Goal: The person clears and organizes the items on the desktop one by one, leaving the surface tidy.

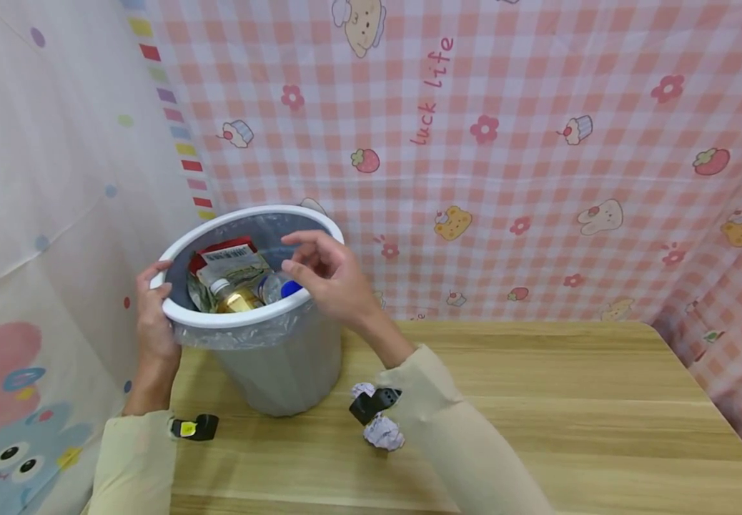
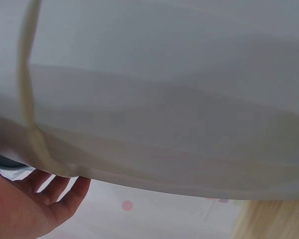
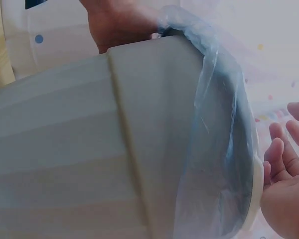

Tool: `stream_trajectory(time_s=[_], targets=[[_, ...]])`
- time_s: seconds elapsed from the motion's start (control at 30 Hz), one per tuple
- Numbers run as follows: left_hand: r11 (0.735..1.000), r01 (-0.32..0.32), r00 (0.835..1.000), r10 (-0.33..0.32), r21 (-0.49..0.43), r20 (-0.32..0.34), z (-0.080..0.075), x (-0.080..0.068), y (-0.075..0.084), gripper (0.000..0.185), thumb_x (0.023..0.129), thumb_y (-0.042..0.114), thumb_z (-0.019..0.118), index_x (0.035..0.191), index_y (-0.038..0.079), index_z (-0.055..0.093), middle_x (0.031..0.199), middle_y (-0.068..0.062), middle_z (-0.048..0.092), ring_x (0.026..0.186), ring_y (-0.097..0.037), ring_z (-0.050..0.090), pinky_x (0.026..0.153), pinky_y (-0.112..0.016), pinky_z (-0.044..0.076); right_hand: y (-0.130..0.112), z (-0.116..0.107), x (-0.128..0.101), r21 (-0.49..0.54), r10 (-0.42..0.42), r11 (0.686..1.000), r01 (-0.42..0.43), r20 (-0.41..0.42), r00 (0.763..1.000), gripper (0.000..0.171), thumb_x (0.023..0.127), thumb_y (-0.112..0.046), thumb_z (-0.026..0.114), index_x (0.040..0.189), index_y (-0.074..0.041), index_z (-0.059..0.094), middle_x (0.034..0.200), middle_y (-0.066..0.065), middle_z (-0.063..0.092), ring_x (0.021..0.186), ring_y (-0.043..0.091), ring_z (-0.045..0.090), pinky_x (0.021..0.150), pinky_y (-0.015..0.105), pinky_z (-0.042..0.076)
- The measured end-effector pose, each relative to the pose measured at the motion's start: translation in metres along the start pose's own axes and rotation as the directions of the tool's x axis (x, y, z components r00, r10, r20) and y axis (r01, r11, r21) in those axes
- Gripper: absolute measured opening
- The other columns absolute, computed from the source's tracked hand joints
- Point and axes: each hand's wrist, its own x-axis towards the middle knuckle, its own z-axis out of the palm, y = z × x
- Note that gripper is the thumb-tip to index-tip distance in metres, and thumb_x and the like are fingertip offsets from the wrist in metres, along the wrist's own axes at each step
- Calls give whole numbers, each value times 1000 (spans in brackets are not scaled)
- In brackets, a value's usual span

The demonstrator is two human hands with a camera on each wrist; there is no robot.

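While the left hand [image 1: 152,315] grips the grey plastic bin's white rim [image 1: 229,318], the right hand [image 1: 329,275] hovers spread — seemingly empty; the tilted bin [image 1: 281,365] could spill.

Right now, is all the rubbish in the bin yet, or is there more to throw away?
Mostly in. The bin already holds a red packet and bottles. In hand: the left hand grips the rim, and the right hand hovers open over the top, holding nothing. Left: a crumpled paper ball lies on the table beside the bin.
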Motion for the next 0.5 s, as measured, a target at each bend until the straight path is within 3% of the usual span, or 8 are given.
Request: stream_trajectory(time_s=[0.23, 0.5], targets=[[1000, -5, 1000, 5, -11, 2, 0, 1, 0, 43, 101, 20, 26, 141, 18, 40, 153, -2, 27, 136, -21, 28, 116, -37, 20, 1, -10, -11, 85, -34, 996, 36, -19, 999, 30, 93, -1, 61, 123, 2, 59, 91, 9, 60, 74, 14, 53, 67, 24, 43], [1000, -13, 1000, 13, 0, 5, -1, 1, 0, 43, 101, 21, 26, 141, 17, 40, 153, -2, 28, 135, -21, 29, 116, -37, 21, -2, -24, -30, 121, -11, 993, 13, -14, 1000, 30, 94, -3, 60, 123, 3, 59, 94, 5, 60, 80, 15, 55, 70, 26, 45]])
